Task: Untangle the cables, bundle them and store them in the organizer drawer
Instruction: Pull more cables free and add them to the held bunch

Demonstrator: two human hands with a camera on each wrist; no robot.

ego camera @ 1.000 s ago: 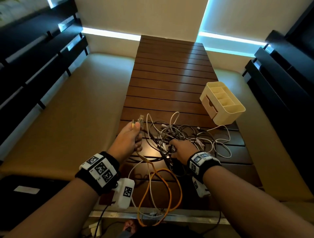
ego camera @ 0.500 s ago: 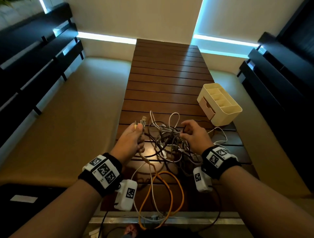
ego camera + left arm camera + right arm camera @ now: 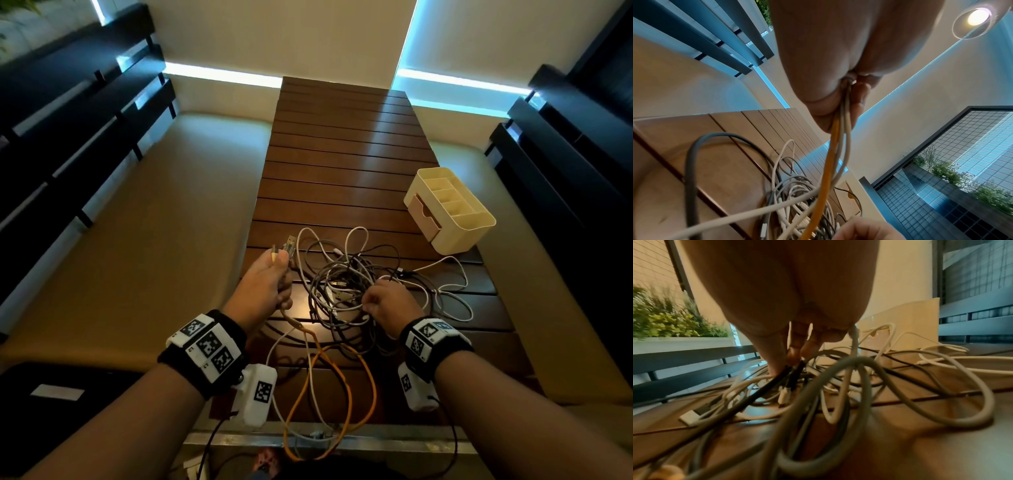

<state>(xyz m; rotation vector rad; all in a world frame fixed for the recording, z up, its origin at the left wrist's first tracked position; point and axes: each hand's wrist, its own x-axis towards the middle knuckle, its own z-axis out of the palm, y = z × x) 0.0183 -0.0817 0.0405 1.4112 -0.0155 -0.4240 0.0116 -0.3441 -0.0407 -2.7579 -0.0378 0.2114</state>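
Note:
A tangle of white, grey and black cables (image 3: 346,291) lies on the slatted wooden table (image 3: 342,154). My left hand (image 3: 270,284) grips the ends of an orange cable (image 3: 346,394) and two pale cables, their plugs (image 3: 286,246) sticking up past my thumb; the wrist view shows these strands (image 3: 838,146) running out of my fist. My right hand (image 3: 387,301) reaches into the tangle's right side, its fingertips (image 3: 793,353) pinching dark cables (image 3: 789,374). The cream organizer (image 3: 452,212) with its drawer (image 3: 423,216) stands at the right, drawer pushed in.
The orange cable and a white one loop over the table's near edge (image 3: 308,438). Padded beige benches (image 3: 154,240) flank the table, with dark slatted backrests (image 3: 68,120) on both sides. A white cable (image 3: 452,291) trails right, below the organizer.
My right hand has pulled back toward me and lower into the tangle's right side, now pinching dark cables. The left hand keeps its grip on the cable ends, almost still.

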